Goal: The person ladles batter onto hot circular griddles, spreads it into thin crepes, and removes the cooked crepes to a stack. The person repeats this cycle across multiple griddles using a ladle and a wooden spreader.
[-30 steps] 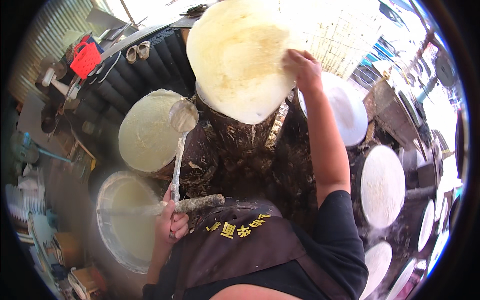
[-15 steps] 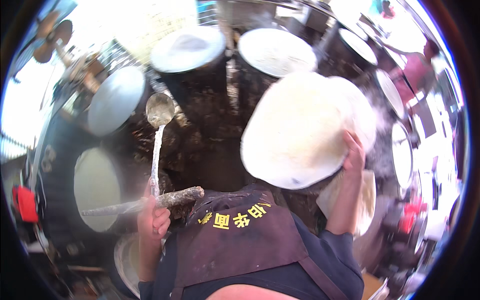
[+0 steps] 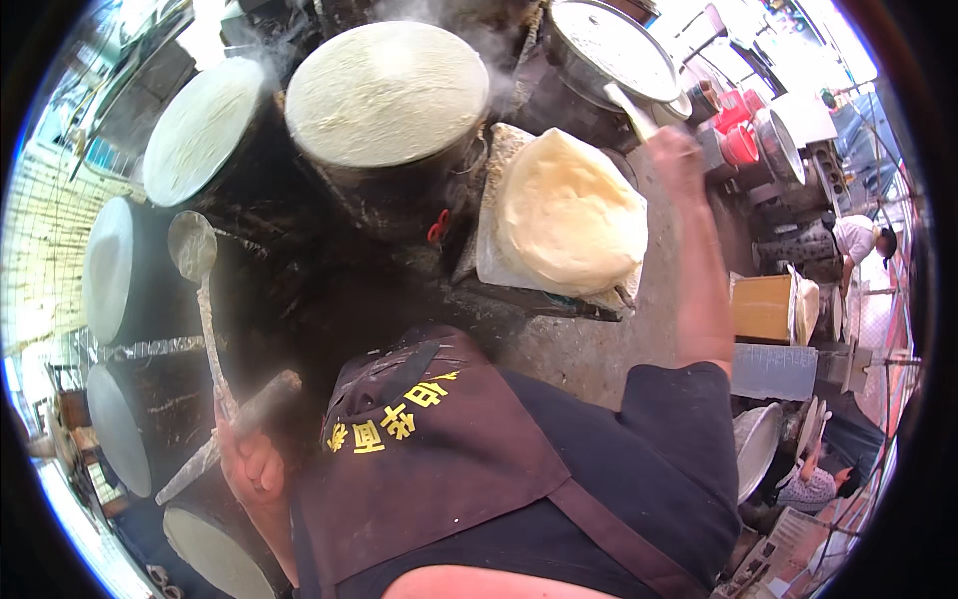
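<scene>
My left hand [image 3: 254, 464] is closed around a long-handled ladle [image 3: 193, 246] coated in pale batter and a thick, batter-smeared wooden stick [image 3: 267, 401] lying crosswise to it. The ladle's bowl points up and away from me. My right arm reaches far forward. Its hand [image 3: 673, 158], slightly blurred, is closed on a pale, flat stick-like thing [image 3: 633, 110], whose far end overlaps the rim of a wide pot. Left of that hand, a stack of thin, round, cream-coloured sheets [image 3: 571, 212] rests on a low stand, apart from both hands.
Tall dark drums stand ahead and to my left, topped by round plates [image 3: 389, 90] spread with pale batter; steam rises. The wide pot [image 3: 614, 48] holds white liquid. Red containers [image 3: 736, 130], a yellow box [image 3: 763, 307] and a metal basin [image 3: 758, 449] are on the right, with other people beyond.
I have turned right. My right hand has let go of the large pale sheet and now grips the pale stick-like thing. My left hand still holds the ladle and stick.
</scene>
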Demonstrator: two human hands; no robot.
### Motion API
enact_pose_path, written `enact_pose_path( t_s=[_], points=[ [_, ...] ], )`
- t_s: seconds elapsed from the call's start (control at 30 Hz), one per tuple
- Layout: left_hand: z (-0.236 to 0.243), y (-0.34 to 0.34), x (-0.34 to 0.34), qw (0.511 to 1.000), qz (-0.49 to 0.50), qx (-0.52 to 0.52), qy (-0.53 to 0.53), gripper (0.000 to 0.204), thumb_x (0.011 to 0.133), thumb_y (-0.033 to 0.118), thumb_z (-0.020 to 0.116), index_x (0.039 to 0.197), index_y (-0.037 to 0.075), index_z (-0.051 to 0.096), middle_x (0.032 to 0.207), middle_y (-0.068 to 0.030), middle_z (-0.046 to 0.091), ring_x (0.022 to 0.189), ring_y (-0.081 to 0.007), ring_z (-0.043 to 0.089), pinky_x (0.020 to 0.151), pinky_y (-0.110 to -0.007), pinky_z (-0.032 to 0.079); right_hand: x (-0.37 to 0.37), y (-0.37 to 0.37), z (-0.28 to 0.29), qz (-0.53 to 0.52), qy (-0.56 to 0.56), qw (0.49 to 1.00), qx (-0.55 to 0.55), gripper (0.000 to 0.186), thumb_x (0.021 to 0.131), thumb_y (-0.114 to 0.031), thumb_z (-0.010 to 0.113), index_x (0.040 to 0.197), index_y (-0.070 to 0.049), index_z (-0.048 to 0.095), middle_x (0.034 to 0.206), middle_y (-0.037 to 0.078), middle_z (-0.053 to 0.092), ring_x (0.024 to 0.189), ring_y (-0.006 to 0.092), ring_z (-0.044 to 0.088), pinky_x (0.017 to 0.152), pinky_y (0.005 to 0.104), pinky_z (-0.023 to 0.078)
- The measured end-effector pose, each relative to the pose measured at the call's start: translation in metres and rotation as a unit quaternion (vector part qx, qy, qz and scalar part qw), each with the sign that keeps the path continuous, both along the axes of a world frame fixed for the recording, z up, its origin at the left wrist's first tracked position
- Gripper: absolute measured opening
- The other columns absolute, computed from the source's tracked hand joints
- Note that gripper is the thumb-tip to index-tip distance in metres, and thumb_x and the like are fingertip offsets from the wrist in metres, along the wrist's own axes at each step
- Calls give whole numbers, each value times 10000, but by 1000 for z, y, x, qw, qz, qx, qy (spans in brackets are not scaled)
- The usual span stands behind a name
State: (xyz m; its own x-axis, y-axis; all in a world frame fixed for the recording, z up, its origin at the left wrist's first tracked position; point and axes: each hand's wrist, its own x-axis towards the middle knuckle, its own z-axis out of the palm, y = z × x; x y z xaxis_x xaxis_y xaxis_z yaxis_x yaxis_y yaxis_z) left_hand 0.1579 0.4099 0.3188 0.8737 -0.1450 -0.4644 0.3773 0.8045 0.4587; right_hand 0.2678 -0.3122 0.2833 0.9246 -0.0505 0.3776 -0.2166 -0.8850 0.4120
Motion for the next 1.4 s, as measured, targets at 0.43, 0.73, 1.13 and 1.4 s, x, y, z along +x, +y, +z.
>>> enact_pose_path(
  t_s=[0.43,0.73,1.13,1.4],
  points=[
    [48,-117,38,991,49,94,79,488,1034,257,384,1499,227,241,731,-38,453,384,-45,314,256,-189,328,-37,144,-205,-146,44,907,394,37,828,-105,565,861,-99,582,913,114,579,914,323,591,722,442,498],
    [49,-113,22,979,156,2,130,507,1043,193,284,1513,346,175,565,6,281,399,-88,288,292,-247,287,-3,173,-162,-52,116,836,534,373,746,-43,630,1112,-67,564,1040,178,594,997,325,587,884,416,472],
    [-31,-112,-9,977,210,30,16,520,1005,217,462,1477,291,257,691,-11,444,419,-49,344,300,-206,329,127,331,112,696,376,-165,589,297,924,-131,475,1202,-110,577,1158,54,649,1148,191,557,994,387,369],
    [-110,-90,-52,919,386,75,-11,578,992,196,462,1501,277,201,676,30,431,392,-27,270,290,-179,275,154,455,58,678,470,-333,456,308,984,-316,449,1223,-225,619,1096,-13,694,1129,184,568,993,430,318]
  ],
)
